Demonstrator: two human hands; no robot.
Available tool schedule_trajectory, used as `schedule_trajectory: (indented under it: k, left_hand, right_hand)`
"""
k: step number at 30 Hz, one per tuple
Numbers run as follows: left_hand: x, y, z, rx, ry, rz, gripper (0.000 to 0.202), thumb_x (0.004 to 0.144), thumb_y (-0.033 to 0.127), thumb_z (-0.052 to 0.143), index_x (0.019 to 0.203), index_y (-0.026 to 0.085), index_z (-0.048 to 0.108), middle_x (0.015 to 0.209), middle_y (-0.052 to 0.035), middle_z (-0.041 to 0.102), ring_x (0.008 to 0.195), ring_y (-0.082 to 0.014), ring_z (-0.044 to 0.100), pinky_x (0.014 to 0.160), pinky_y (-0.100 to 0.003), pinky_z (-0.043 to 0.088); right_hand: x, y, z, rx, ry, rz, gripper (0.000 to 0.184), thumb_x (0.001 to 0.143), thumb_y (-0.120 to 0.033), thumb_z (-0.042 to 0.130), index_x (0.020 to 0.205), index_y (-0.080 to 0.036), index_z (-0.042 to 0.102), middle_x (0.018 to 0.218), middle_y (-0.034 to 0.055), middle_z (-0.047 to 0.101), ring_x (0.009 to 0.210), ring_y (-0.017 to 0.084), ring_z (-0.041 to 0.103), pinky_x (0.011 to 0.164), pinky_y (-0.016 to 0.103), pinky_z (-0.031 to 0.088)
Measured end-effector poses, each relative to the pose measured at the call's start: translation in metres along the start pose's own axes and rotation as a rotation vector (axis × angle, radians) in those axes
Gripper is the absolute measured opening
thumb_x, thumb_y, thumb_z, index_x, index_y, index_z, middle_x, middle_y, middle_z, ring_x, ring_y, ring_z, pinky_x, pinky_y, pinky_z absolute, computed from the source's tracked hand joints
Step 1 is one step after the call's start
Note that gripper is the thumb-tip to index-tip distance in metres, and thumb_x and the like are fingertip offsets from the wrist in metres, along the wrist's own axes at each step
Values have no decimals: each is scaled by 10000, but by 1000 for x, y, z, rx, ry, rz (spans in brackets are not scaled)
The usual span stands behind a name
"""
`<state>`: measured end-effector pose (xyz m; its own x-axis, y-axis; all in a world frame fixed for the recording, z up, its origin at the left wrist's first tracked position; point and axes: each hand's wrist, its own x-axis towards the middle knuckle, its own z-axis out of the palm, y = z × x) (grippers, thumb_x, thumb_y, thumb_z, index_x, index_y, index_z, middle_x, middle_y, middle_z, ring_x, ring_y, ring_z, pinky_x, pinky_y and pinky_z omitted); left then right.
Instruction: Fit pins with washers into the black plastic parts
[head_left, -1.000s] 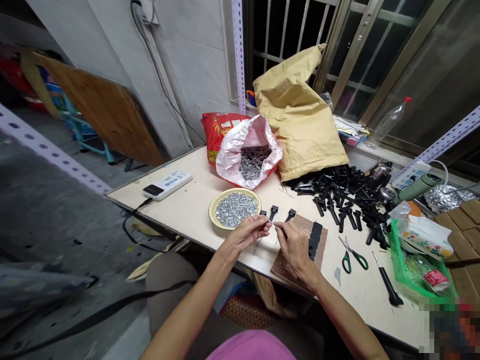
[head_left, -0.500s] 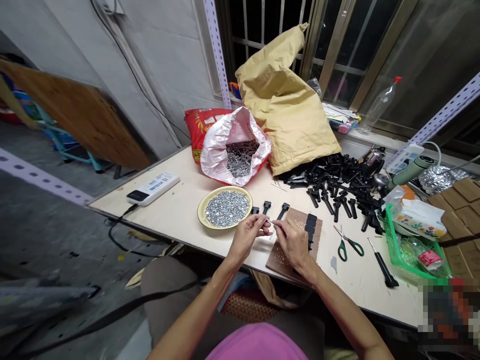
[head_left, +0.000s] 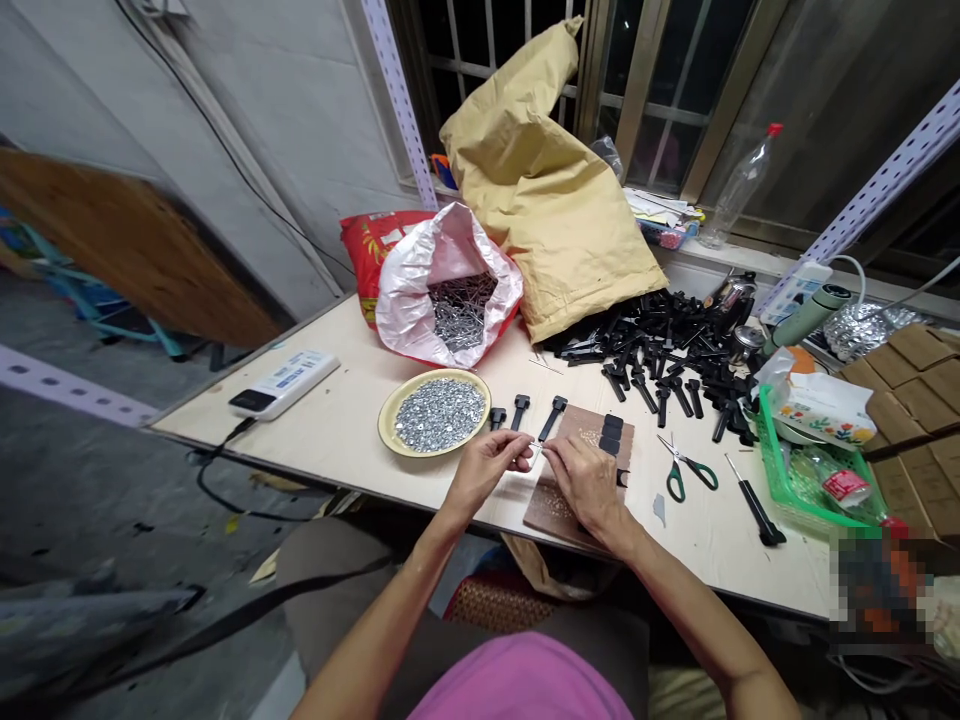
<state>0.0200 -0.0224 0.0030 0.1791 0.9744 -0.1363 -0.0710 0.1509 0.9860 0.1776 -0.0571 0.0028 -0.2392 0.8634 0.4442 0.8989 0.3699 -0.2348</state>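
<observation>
Both my hands meet over the front of the table. My left hand [head_left: 484, 472] is closed in a pinch at one end of a thin, shiny metal pin [head_left: 536, 452]. Fingertips of my right hand [head_left: 589, 487] pinch its other end; whether a small part sits on it is too fine to tell. Beneath my right hand lies a brown board [head_left: 551, 507] bearing a column of black flat pieces [head_left: 611, 435]. Black T-shaped plastic parts [head_left: 553, 418] lie just beyond my fingers. Left of them stands a yellow bowl [head_left: 385, 432] full of small silvery metal pieces.
Behind the bowl, an open red-and-white bag [head_left: 401, 300] holds long metal pins. A brown paper sack [head_left: 555, 220] stands by a heap of black parts [head_left: 660, 345]. Scissors [head_left: 686, 468], a screwdriver [head_left: 757, 510] and a green basket [head_left: 776, 475] lie right; a power bank [head_left: 289, 383] lies left.
The view has shifted slightly, so the table things appear further left. My hands stay together at the metal pin, with small finger movements; more of the pin shows between them.
</observation>
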Motion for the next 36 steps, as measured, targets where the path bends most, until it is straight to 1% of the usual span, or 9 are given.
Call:
schedule_trajectory:
  k: [5,9,13,18,22,26,29,34,36]
  left_hand:
    - [3,0,-1,132,-93,41,325,632,471,690,657,147,671,556,3,624,481,-106,582,518,-232,527]
    - [4,-1,2,196,-134,67,315,650,471,668,665,156,669,557,2,632,478,-113,593,513,-233,528]
    - [3,-2,7,157,-135,42,320,653,469,670,672,150,665,562,-3,641,481,-116,592,524,-245,538]
    - [1,-2,11,117,-129,8,303,631,453,707,656,153,674,552,-6,641,467,-115,582,506,-244,533]
    - [3,-3,12,118,-148,-8,320,608,470,728,640,156,673,545,-8,642,453,-116,578,492,-247,533]
    - [4,-5,13,133,-179,-17,322,618,476,716,635,158,666,549,-9,644,454,-116,576,484,-238,521]
    - [5,-7,14,199,-191,29,280,648,448,693,607,174,654,538,-1,635,453,-121,579,486,-233,504]
    - [5,-10,19,298,-188,95,241,677,422,658,602,193,646,521,15,623,451,-127,588,494,-228,484]
    - [6,-11,21,267,-186,77,250,670,438,659,626,192,651,534,10,634,452,-130,587,487,-232,485]
  right_hand:
    - [-4,3,-4,35,-60,39,238,963,-308,429,917,-210,641,799,21,681,704,128,625,594,222,380]
    - [-8,6,-3,-5,-20,3,223,958,-295,440,891,-193,627,807,31,676,706,128,623,607,222,383]
    - [-13,6,-1,-97,-3,11,256,962,-296,431,824,-188,618,742,35,656,658,130,605,580,232,364]
    - [-14,6,0,-77,1,-4,184,951,-263,455,883,-192,610,807,36,661,706,133,614,610,231,381]
    - [-15,10,-1,-79,-34,4,234,960,-275,432,828,-196,608,749,35,646,671,137,608,583,236,376]
    - [-18,12,-3,54,-62,34,175,944,-274,452,910,-188,600,824,40,648,725,142,620,600,224,410]
    - [-20,13,-5,151,-72,62,169,937,-229,434,920,-180,594,866,53,635,762,151,614,632,231,432]
    - [-18,17,-3,479,-197,294,241,935,-246,413,757,-174,559,679,-6,575,623,123,556,565,219,427]
    - [-18,18,-1,561,-224,332,180,904,-276,478,778,-174,556,680,-19,567,623,119,550,559,216,434]
